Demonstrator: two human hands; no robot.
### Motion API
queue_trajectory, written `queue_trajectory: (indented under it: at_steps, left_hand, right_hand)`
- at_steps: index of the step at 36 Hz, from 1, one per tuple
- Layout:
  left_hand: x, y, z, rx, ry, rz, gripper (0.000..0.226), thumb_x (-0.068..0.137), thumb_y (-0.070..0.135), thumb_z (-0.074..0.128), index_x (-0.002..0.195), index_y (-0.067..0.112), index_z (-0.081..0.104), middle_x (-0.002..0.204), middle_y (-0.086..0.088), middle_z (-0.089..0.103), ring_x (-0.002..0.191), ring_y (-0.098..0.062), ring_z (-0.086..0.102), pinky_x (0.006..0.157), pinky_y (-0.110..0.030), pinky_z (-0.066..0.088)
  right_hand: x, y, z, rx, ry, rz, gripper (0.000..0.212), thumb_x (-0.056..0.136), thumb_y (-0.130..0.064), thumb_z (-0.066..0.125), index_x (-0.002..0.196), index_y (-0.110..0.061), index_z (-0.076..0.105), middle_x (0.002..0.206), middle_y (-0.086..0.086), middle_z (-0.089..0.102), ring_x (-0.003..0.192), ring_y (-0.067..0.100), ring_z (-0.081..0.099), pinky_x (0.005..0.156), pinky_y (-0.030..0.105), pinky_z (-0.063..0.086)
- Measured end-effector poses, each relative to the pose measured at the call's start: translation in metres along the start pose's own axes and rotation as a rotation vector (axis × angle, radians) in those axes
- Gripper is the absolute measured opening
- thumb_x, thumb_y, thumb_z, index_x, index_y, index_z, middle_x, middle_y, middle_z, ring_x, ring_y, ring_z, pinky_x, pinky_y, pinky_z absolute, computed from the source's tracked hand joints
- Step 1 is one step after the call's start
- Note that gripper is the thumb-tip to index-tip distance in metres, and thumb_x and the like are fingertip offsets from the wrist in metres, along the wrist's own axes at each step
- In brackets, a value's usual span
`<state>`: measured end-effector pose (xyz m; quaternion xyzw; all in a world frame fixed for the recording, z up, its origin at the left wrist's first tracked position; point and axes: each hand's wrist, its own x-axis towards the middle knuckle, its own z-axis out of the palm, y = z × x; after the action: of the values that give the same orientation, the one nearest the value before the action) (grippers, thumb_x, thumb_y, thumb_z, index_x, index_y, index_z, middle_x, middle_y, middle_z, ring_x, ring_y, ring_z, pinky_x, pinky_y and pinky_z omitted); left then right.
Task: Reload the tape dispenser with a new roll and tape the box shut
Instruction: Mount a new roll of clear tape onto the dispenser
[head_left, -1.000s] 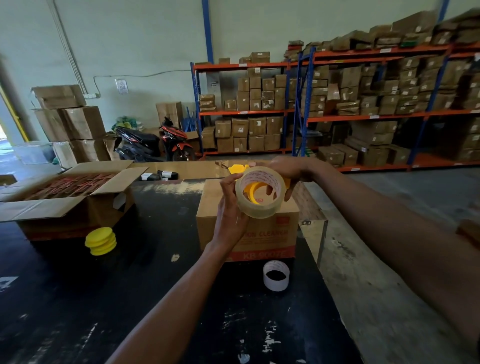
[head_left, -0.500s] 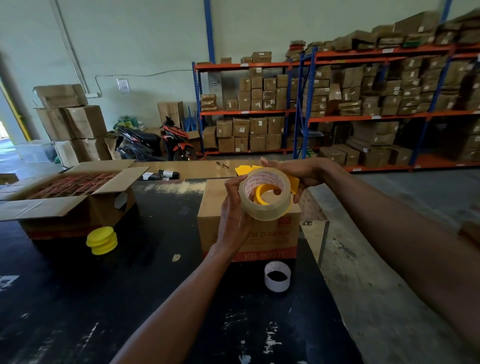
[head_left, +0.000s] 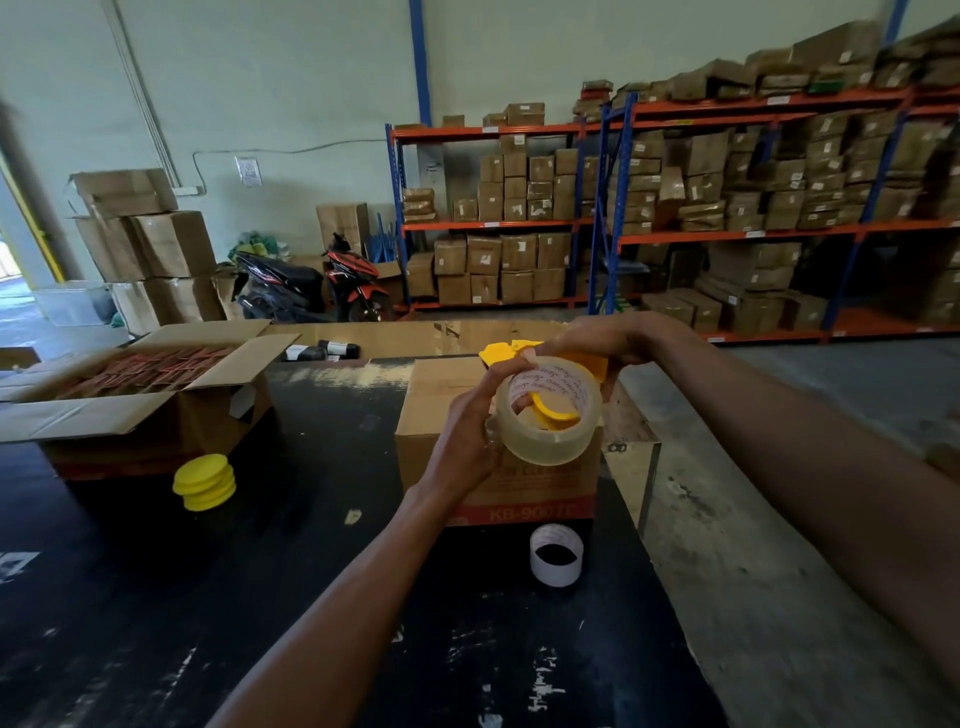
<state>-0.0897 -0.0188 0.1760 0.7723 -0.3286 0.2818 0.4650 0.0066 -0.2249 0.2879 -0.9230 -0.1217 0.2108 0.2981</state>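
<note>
A full roll of clear tape (head_left: 545, 431) is held in the air above a small brown cardboard box (head_left: 441, 410) on the black table. My left hand (head_left: 467, 436) grips the roll's left side. My right hand (head_left: 608, 340) holds the yellow tape dispenser (head_left: 511, 351) from above, behind the roll. A yellow curved part of the dispenser (head_left: 553, 410) shows through the roll's core. Most of the dispenser is hidden by the roll and my right hand. The box has red print along its lower front face.
An empty white tape core (head_left: 556, 553) stands on the table in front of the box. A stack of yellow discs (head_left: 203, 480) sits to the left, beside a large open carton (head_left: 130, 389) of red items. The table's right edge (head_left: 670, 597) drops to concrete floor. Shelves of boxes fill the background.
The roll and both hands have shifted slightly right and down, and the roll sits further over the dispenser's yellow hub, more tilted than before.
</note>
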Motion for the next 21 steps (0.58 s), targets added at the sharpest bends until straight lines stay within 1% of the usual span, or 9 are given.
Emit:
queue_trajectory:
  at_steps: [4,6,8,11,14,17,18,19,21]
  left_hand:
    - [0.003,0.004,0.004,-0.045,-0.029,-0.024,0.042,0.099,0.011,0.065,0.137,0.014,0.048,0.128,0.021,0.063,0.12,-0.009,0.067,0.096,-0.025,0.056]
    - [0.003,0.006,0.006,-0.076,-0.081,-0.044,0.041,0.1,0.015,0.063,0.137,0.013,0.047,0.129,0.02,0.059,0.12,-0.009,0.065,0.099,-0.032,0.056]
    - [0.004,0.005,0.007,-0.098,-0.121,-0.071,0.044,0.097,0.023,0.062,0.137,0.012,0.045,0.131,0.019,0.056,0.119,-0.004,0.061,0.102,-0.032,0.055]
    - [0.006,0.0,0.003,-0.105,-0.173,-0.12,0.065,0.086,0.037,0.068,0.138,0.01,0.041,0.136,0.003,0.051,0.125,-0.009,0.058,0.104,-0.036,0.053]
    - [0.01,-0.007,0.003,-0.087,-0.256,-0.16,0.066,0.082,0.02,0.073,0.137,0.009,0.038,0.134,0.003,0.048,0.119,-0.004,0.056,0.101,-0.027,0.051]
    - [0.014,-0.015,0.005,-0.07,-0.311,-0.17,0.057,0.087,-0.006,0.069,0.133,0.008,0.038,0.126,-0.004,0.05,0.1,-0.005,0.059,0.09,-0.023,0.048]
    - [0.014,-0.016,0.005,-0.061,-0.326,-0.167,0.057,0.087,-0.009,0.069,0.133,0.007,0.038,0.123,-0.004,0.051,0.097,-0.004,0.059,0.087,-0.021,0.048]
    - [0.014,-0.016,0.005,-0.066,-0.341,-0.173,0.057,0.087,-0.009,0.07,0.132,0.006,0.038,0.122,-0.005,0.051,0.097,-0.006,0.061,0.087,-0.023,0.051]
    - [0.013,-0.015,0.005,-0.109,-0.367,-0.198,0.059,0.087,-0.008,0.071,0.133,0.007,0.037,0.129,-0.012,0.051,0.109,-0.024,0.062,0.096,-0.042,0.055]
  right_hand:
    - [-0.001,-0.007,-0.012,-0.185,0.111,-0.042,0.076,0.07,-0.08,0.066,0.112,-0.017,0.068,0.111,0.013,0.071,0.095,0.031,0.075,0.063,0.041,0.065]
    - [-0.001,-0.009,-0.018,-0.236,0.171,-0.059,0.08,0.064,-0.081,0.069,0.112,-0.016,0.066,0.11,0.011,0.066,0.095,0.029,0.072,0.061,0.043,0.066]
    - [0.0,-0.009,-0.023,-0.306,0.242,-0.073,0.08,0.07,-0.079,0.07,0.119,-0.015,0.064,0.111,0.006,0.061,0.093,0.026,0.069,0.062,0.042,0.066]
    - [0.004,-0.009,-0.029,-0.458,0.336,-0.129,0.091,0.066,-0.085,0.066,0.125,-0.017,0.061,0.12,0.006,0.062,0.098,0.024,0.066,0.071,0.041,0.065]
    - [0.006,-0.01,-0.032,-0.5,0.355,-0.167,0.093,0.062,-0.088,0.068,0.124,-0.02,0.058,0.121,0.004,0.058,0.098,0.025,0.065,0.069,0.04,0.064]
    - [0.011,-0.009,-0.035,-0.522,0.361,-0.179,0.114,0.044,-0.102,0.058,0.128,-0.026,0.056,0.121,-0.001,0.054,0.104,0.026,0.062,0.08,0.045,0.063]
    - [0.012,-0.009,-0.034,-0.529,0.355,-0.178,0.113,0.045,-0.102,0.058,0.129,-0.026,0.056,0.121,-0.001,0.053,0.105,0.026,0.062,0.082,0.045,0.063]
    - [0.013,-0.009,-0.033,-0.541,0.348,-0.177,0.107,0.051,-0.099,0.06,0.128,-0.025,0.057,0.122,-0.001,0.054,0.106,0.025,0.061,0.084,0.044,0.061]
    - [0.017,-0.007,-0.033,-0.588,0.354,-0.176,0.091,0.066,-0.089,0.065,0.127,-0.022,0.058,0.124,0.001,0.057,0.106,0.023,0.059,0.087,0.041,0.057]
